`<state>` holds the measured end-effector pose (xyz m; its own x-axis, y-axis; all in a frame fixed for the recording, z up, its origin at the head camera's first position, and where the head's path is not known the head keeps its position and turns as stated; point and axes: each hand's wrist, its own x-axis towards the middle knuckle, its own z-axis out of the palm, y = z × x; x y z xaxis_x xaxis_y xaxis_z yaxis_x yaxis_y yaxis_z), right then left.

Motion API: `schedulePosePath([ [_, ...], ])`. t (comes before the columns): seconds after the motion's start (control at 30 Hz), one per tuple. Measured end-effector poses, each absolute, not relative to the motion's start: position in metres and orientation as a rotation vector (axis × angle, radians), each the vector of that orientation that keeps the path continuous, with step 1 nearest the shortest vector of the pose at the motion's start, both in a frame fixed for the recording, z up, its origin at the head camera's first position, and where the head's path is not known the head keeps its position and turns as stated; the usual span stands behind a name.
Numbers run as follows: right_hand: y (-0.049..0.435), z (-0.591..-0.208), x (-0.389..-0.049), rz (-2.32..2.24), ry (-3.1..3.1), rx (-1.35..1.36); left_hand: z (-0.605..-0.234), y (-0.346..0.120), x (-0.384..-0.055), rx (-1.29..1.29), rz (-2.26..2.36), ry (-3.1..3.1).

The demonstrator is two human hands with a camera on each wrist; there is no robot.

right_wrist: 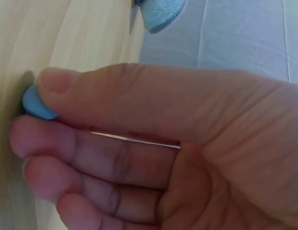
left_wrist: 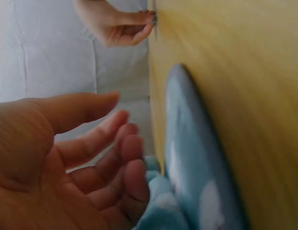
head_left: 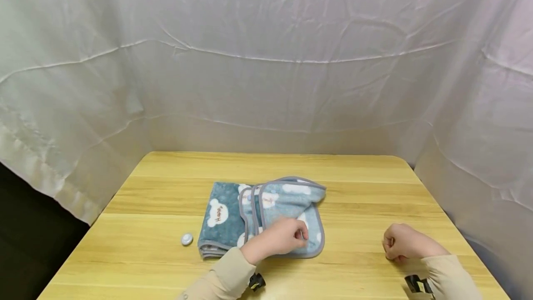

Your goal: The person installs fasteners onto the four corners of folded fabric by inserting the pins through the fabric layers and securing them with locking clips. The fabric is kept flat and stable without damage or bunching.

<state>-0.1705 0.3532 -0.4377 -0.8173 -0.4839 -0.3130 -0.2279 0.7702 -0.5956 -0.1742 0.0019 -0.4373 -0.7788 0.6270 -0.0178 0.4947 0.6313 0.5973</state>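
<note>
A blue fleece blanket (head_left: 225, 226) with grey edging and white bear shapes lies on the table, folded at its left, its right part turned over in loose layers. Over that right part is my left hand (head_left: 279, 237), fingers loosely curled; in the left wrist view the left hand (left_wrist: 86, 163) holds nothing, thumb apart from the fingers, near the blanket's edge (left_wrist: 196, 143). At the table's right my right hand (head_left: 410, 242) is low over the wood. Between its thumb and forefinger it pinches a small rounded blue piece (right_wrist: 37, 103), partly hidden, close to the tabletop.
A small round whitish disc (head_left: 187, 239) lies left of the blanket. The wood-grain table (head_left: 145, 226) has pale fabric curtains (head_left: 291, 96) hanging behind it and at both sides. A dark gap (head_left: 33, 226) shows beyond the left edge.
</note>
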Motion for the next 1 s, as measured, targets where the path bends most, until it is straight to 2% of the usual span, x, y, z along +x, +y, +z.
schedulePosePath([
  [0.5, 0.352, -0.437, -0.171, -0.739, 2.518, -0.541, -0.452, 0.016, -0.167, 0.919, 0.478, 2.702],
  [0.73, 0.350, -0.434, -0.172, -0.727, 2.561, -0.614, -0.449, 0.015, -0.167, 0.951, 0.504, 2.704],
  [1.0, 0.341, -0.427, -0.177, -0.664, 2.664, -0.714, -0.443, 0.010, -0.170, 0.845, 0.691, 2.674],
])
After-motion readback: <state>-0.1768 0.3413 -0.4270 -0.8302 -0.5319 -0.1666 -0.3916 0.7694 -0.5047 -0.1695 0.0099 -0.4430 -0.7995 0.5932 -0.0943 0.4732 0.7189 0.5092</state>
